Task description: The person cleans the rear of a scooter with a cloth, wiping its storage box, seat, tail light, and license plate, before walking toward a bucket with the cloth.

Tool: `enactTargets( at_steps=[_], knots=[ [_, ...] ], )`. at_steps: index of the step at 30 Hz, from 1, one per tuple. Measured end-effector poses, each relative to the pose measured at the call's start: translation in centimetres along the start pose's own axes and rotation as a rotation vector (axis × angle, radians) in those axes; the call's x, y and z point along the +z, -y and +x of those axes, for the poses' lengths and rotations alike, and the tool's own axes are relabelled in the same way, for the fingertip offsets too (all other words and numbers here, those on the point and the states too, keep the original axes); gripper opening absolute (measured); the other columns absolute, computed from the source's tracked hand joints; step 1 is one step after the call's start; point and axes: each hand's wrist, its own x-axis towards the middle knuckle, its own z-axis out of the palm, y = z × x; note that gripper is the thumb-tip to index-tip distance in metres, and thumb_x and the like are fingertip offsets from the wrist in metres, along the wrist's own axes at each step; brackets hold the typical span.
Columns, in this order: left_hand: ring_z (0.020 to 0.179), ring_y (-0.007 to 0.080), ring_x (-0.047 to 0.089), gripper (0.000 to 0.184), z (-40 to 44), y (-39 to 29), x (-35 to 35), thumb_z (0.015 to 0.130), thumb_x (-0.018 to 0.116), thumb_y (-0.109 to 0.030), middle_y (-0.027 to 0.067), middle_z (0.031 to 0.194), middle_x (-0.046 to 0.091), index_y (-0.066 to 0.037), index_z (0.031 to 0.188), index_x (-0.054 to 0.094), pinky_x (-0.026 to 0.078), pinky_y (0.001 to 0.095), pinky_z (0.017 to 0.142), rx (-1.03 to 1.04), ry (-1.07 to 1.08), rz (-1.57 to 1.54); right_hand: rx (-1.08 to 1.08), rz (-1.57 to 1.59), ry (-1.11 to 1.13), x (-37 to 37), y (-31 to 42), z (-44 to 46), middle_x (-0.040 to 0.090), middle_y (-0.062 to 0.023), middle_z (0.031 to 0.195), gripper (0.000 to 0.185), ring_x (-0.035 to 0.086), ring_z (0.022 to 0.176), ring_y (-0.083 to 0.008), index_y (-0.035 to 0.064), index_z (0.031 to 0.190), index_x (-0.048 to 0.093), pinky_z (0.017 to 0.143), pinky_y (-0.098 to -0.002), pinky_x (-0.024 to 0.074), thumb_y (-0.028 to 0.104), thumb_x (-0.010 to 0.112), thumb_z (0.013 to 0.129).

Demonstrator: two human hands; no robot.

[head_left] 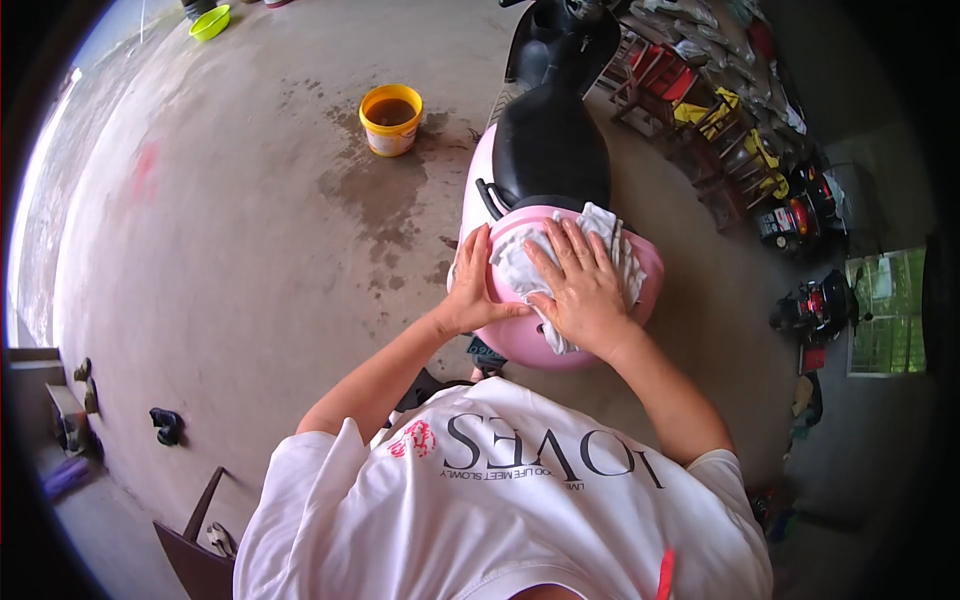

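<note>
A pink top box (648, 268) sits at the rear of a scooter, behind its black seat (550, 150). On its lid lies a crumpled white cloth (517, 262). My right hand (582, 290) presses flat on this cloth, fingers stretched out; wet-looking spots show on its skin. My left hand (470, 287) rests against the left side of the box, thumb and fingers apart, with nothing held in it. Part of the cloth is hidden beneath my right palm, and one edge sticks out past the fingertips.
A yellow bucket (391, 118) of brownish water stands on the concrete floor beside wet patches (375, 200). A green basin (210, 22) is at the far left. Stacked chairs (665, 85) and parked scooters (815, 305) line the right side. Shoes (167, 427) lie at left.
</note>
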Motion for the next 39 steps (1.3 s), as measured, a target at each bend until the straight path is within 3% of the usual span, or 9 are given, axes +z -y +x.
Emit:
enactTargets(
  at_steps=[5, 9, 11, 15, 19, 25, 31, 33, 39],
  knots=[
    [0.139, 0.0345, 0.01, 0.12, -4.5, 2.1, -1.8, 0.066, 0.079, -0.05, 0.0187, 0.146, 0.008, -0.012, 0.148, 0.0, 0.021, 0.0459, 0.11, -0.249, 0.039, -0.11, -0.094, 0.09, 0.019, 0.6, 0.4, 4.0, 0.033, -0.0143, 0.145, 0.06, 0.027, 0.136, -0.0313, 0.0102, 0.134, 0.046, 0.112, -0.0462, 0.016, 0.038, 0.059, 0.082],
    [0.133, 0.0258, 0.024, 0.076, -5.8, 1.7, -3.0, 0.087, 0.059, -0.045, 0.0116, 0.142, 0.023, -0.012, 0.145, 0.022, 0.03, 0.0406, 0.104, -0.494, -0.062, -0.277, -0.187, -0.022, 0.128, 2.3, 2.1, 8.4, 0.042, -0.0166, 0.139, 0.046, 0.03, 0.135, -0.0318, 0.0054, 0.123, 0.055, 0.112, -0.0447, 0.0157, 0.032, 0.05, 0.086],
    [0.124, 0.0233, 0.034, 0.059, -5.6, 2.1, -2.8, 0.093, 0.052, -0.039, 0.0121, 0.134, 0.033, -0.009, 0.14, 0.03, 0.032, 0.0382, 0.102, -0.597, -0.357, -0.361, -0.156, -0.176, 0.532, 1.9, 3.3, 10.4, 0.043, -0.0187, 0.137, 0.04, 0.034, 0.132, -0.034, 0.0047, 0.119, 0.058, 0.112, -0.0443, 0.0159, 0.025, 0.046, 0.087],
    [0.114, 0.0274, 0.039, 0.049, -3.7, -3.2, -3.5, 0.095, 0.047, -0.033, 0.0165, 0.13, 0.033, -0.004, 0.133, 0.037, 0.034, 0.0387, 0.098, -0.203, -0.537, -0.129, -0.21, 0.326, -0.115, 4.1, 3.3, 9.3, 0.051, -0.0168, 0.128, 0.04, 0.044, 0.125, -0.0326, 0.0038, 0.119, 0.055, 0.107, -0.0424, 0.0287, 0.005, 0.05, 0.08],
    [0.13, 0.0308, 0.029, 0.051, -1.4, -6.3, -2.8, 0.095, 0.045, -0.035, 0.016, 0.138, 0.03, -0.009, 0.137, 0.036, 0.021, 0.04, 0.109, -0.038, -0.412, -0.065, -0.019, 0.729, -0.422, -2.2, -0.7, 5.4, 0.054, -0.0172, 0.123, 0.036, 0.052, 0.115, -0.0323, -0.0025, 0.112, 0.057, 0.096, -0.037, 0.0425, -0.011, 0.048, 0.078],
    [0.139, 0.0437, 0.01, 0.073, 2.9, -9.5, 1.5, 0.082, 0.055, -0.055, 0.0206, 0.15, 0.016, -0.019, 0.142, 0.034, 0.013, 0.0663, 0.103, 0.002, 0.003, 0.435, 0.253, 0.275, -0.342, 0.9, -7.7, -1.0, 0.057, -0.0163, 0.119, 0.038, 0.053, 0.111, -0.0311, 0.0018, 0.121, 0.056, 0.098, -0.039, 0.0376, 0.029, 0.041, 0.098],
    [0.137, 0.0389, 0.019, 0.06, 3.4, -7.1, 0.0, 0.087, 0.052, -0.044, 0.0136, 0.147, 0.027, -0.019, 0.14, 0.038, 0.015, 0.0604, 0.105, 0.01, -0.04, 0.312, 0.349, 0.363, -0.317, 1.5, -7.0, -1.6, 0.062, -0.0134, 0.113, 0.039, 0.055, 0.107, -0.03, 0.0038, 0.116, 0.06, 0.094, -0.0389, 0.0387, 0.03, 0.036, 0.099],
    [0.126, 0.0351, 0.035, 0.055, 4.1, -6.3, -0.5, 0.089, 0.051, -0.038, 0.0131, 0.136, 0.039, -0.015, 0.137, 0.041, 0.026, 0.0501, 0.103, 0.06, -0.09, 0.236, 0.36, 0.359, -0.316, 1.2, -6.7, -1.4, 0.062, -0.0132, 0.112, 0.039, 0.055, 0.106, -0.0297, 0.0035, 0.115, 0.06, 0.094, -0.0389, 0.0389, 0.03, 0.037, 0.098],
    [0.126, 0.0273, 0.04, 0.045, 7.9, -2.0, -2.4, 0.094, 0.05, -0.031, 0.0145, 0.132, 0.047, -0.007, 0.132, 0.047, 0.029, 0.0366, 0.106, 0.033, 0.226, -0.307, 0.349, 0.326, -0.313, 1.1, -6.7, -1.6, 0.062, -0.0123, 0.111, 0.037, 0.055, 0.104, -0.0294, 0.0026, 0.115, 0.059, 0.093, -0.0393, 0.0387, 0.029, 0.041, 0.097]
  ],
)
